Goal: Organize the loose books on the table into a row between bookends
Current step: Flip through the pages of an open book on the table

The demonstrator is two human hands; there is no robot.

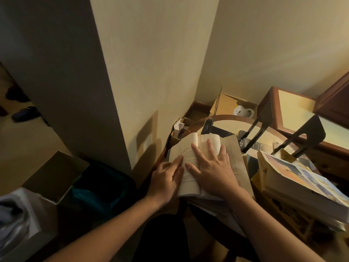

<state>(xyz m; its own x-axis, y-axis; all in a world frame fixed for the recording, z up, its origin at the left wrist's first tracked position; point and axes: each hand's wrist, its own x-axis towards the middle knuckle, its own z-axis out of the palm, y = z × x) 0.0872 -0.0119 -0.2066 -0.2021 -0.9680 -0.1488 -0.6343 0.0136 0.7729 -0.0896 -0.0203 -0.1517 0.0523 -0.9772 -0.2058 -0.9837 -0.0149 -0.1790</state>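
An open book [233,154] with printed pages lies flat on the round table [224,118]. My right hand [211,167] presses on its pages with fingers spread straight. My left hand [167,176] rests on the book's left edge, fingers extended along the page. Behind the book stand three black metal bookends: one [215,114] at the back left, one [255,133] in the middle and one [306,135] to the right. A stack of loose books [294,186] with a colourful cover on top lies at the right.
A wooden cabinet [290,108] stands behind the table at the right. Cardboard boxes [228,104] sit in the corner by the wall. A dark bin [100,188] and a box [54,176] are on the floor at the left. A wall corner rises close on the left.
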